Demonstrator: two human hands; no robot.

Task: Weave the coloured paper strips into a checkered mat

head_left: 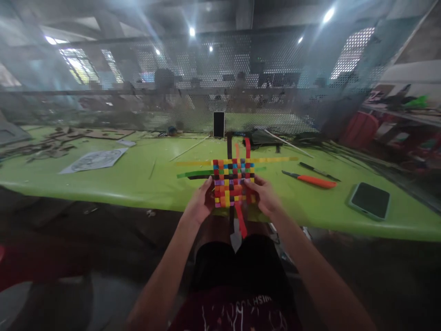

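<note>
Between my hands is a small woven mat (227,183) of many-coloured strips, crossing over and under in a checkered pattern. My left hand (201,200) is closed on its left edge, thumb in front and the other fingers mostly hidden behind. On the right edge my right hand (263,195) grips it in the same way. Loose ends stick out on all sides: a yellow strip (279,159) to the right, a green strip (189,174) to the left, and a red strip (241,223) hanging below. The mat is held up at the table's front edge.
On the green table (151,193) to the right lie an orange-handled cutter (315,181), a black pen-like tool (319,171) and a phone (371,200). Another phone-like device (218,124) stands against the mesh screen (155,110). A printed sheet (94,161) and brown scraps (58,138) lie left.
</note>
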